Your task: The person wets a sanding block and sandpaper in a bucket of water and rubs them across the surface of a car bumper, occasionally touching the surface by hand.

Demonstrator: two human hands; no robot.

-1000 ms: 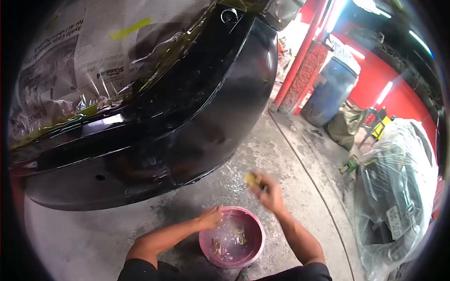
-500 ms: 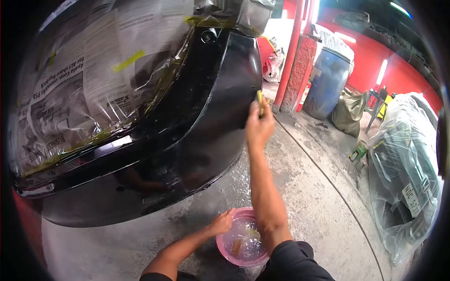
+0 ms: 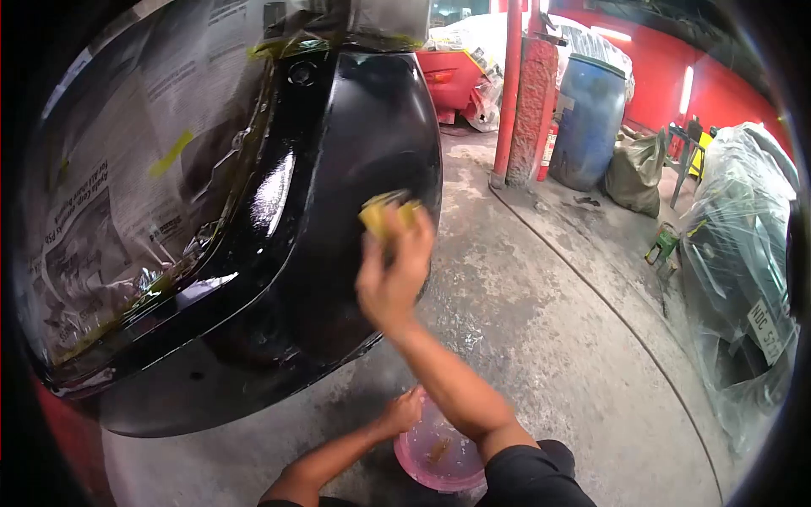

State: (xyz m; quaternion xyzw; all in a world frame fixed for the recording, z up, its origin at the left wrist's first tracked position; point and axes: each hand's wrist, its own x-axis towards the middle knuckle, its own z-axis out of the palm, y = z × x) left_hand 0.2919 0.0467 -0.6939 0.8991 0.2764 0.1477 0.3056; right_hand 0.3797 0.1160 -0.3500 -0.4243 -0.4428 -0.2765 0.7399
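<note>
My right hand [image 3: 395,275] grips a yellow sponge-like pad [image 3: 390,216] at the black car panel [image 3: 363,160]; whether the pad touches the surface is hard to tell. Lower down, my left hand [image 3: 407,410] has its fingers closed on the rim of a pink basin [image 3: 422,477]. The basin holds water and a small brownish block [image 3: 438,450]. Newspaper [image 3: 127,186] under clear plastic, edged with yellow tape, covers the part of the car beside the black panel. Wet streaks shine along the dark trim.
A red post [image 3: 508,101] and a blue drum [image 3: 589,122] stand beyond the panel. Next to the drum sits a sack [image 3: 635,173]. On the right is a plastic-covered car [image 3: 743,253]. A dark line [image 3: 591,287] crosses the concrete floor.
My right hand has moved left with the yellow pad, from the panel's outer edge to over its face. The view has shifted slightly. My left hand remains at the basin's rim.
</note>
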